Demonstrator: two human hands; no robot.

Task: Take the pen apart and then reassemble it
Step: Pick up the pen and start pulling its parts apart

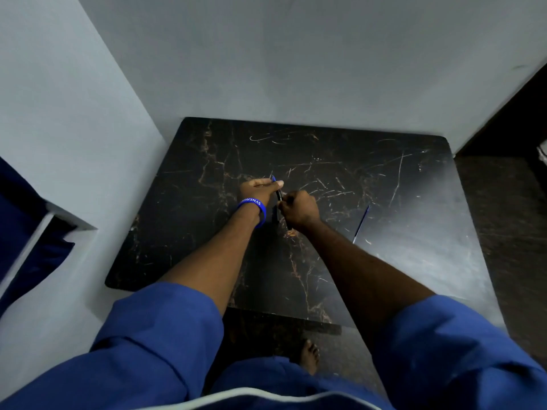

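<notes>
Near the middle of the dark marble-patterned worktop (384, 261), the pen (278, 194) is held just above the surface between 2 hands. Its blue far end is pinched by the left hand (260, 189), whose fingers are closed on it, while the black near section is enclosed by the right hand (300, 208), curled tightly around it. A thin blue refill (361, 224) is seen lying on the worktop to the right, well apart from both hands, so the pen is judged to be already partly dismantled. Whether the barrel halves are being unscrewed or rejoined cannot be told from this view; the joint is hidden between the fingers. If dismantling is unfinished, a twisting pull along the pen's axis would be called for next; if reassembly is starting, the refill would have to be fetched by the right hand and threaded into the barrel.

A blue wristband (254, 209) is worn on the left wrist. Open surface is left on all sides of the hands, with most free room to the right and front. The worktop is closed off by pale walls (296, 69) at the back and left, and its near edge sits above a bare foot (309, 355) on the floor, so small parts could roll off there.
</notes>
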